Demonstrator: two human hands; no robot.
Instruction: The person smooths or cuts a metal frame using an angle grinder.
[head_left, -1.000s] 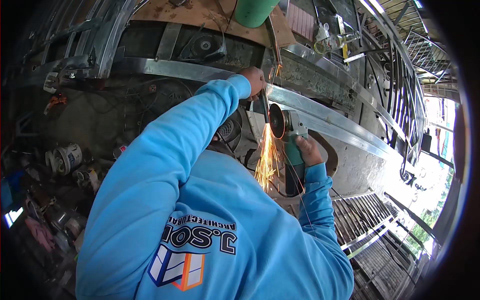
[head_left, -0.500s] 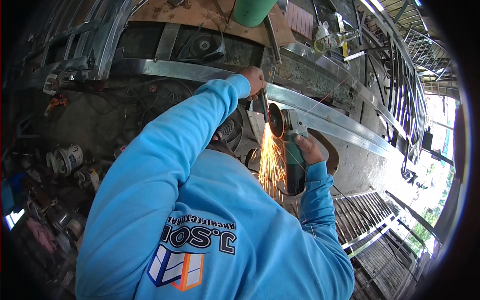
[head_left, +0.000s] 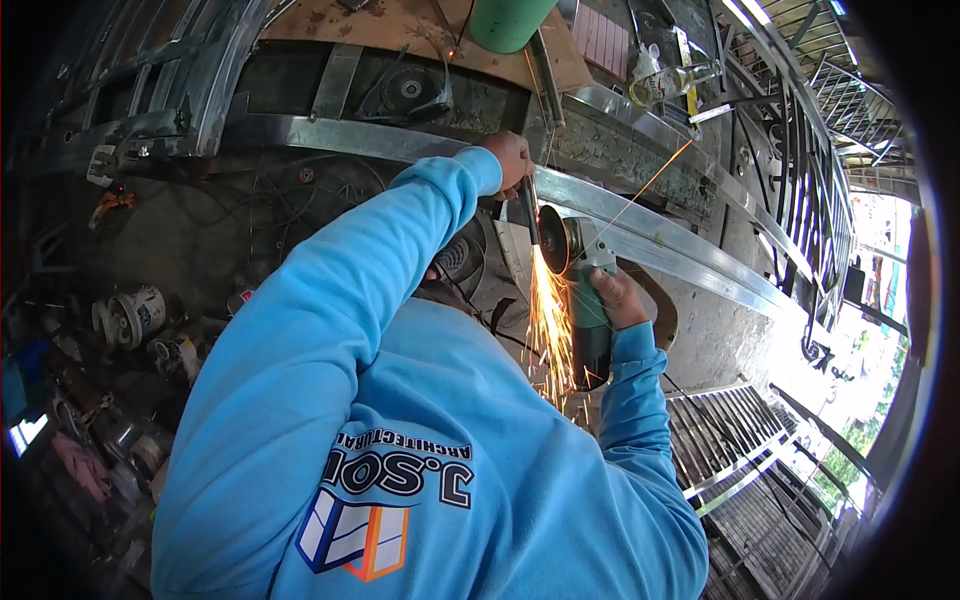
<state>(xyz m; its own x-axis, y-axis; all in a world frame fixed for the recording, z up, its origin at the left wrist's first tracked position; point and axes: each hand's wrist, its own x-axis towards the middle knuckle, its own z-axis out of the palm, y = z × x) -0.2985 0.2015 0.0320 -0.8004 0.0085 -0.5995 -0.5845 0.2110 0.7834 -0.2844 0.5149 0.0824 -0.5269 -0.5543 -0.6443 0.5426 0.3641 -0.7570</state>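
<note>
My right hand is wrapped round the body of a green and black angle grinder. The grinder's disc stands against the lower part of a narrow dark metal bar. My left hand grips the upper end of this bar, its fingers closed and partly hidden. From where disc and bar meet, a stream of orange sparks pours down toward my blue sweatshirt. Behind the bar runs a long shiny metal beam.
At the top, a green container stands on a brown board. A metal frame lies at upper left, and a white bucket sits on the left. Metal grilles lie at right. A plastic bottle is at upper right.
Both hands keep nearly the same place and grip. The grinder's disc has shifted very slightly, and the spark stream looks denser. A bright spark streak now crosses up to the right.
</note>
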